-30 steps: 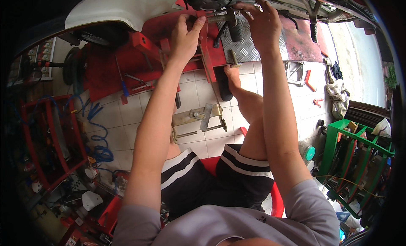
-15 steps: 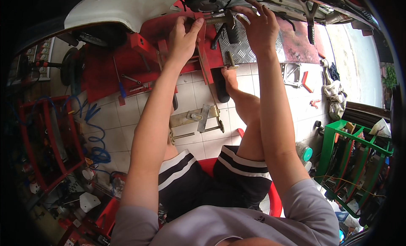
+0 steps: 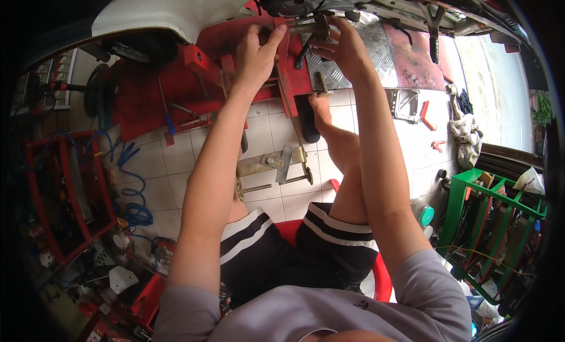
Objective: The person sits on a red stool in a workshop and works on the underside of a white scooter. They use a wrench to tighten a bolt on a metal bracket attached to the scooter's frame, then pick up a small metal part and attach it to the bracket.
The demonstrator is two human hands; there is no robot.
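Observation:
Both my arms reach up to the underside of a motor scooter standing on a red lift platform (image 3: 147,89). My left hand (image 3: 257,51) presses its fingers against a dark threaded bolt-like part (image 3: 306,28) under the engine. My right hand (image 3: 341,48) grips the same part from the right side. A black kickstand lever (image 3: 434,36) hangs further right. The scooter's white body panel (image 3: 176,9) curves over the top left.
I sit on a red stool (image 3: 379,277), one bare foot on a black sandal (image 3: 309,121). Metal brackets (image 3: 276,162) lie on the tiled floor. A red tool trolley (image 3: 65,189) with a blue coiled hose stands left, a green rack (image 3: 488,230) right.
Both hands have stayed at the part under the engine and shifted only slightly; the view has tilted a little.

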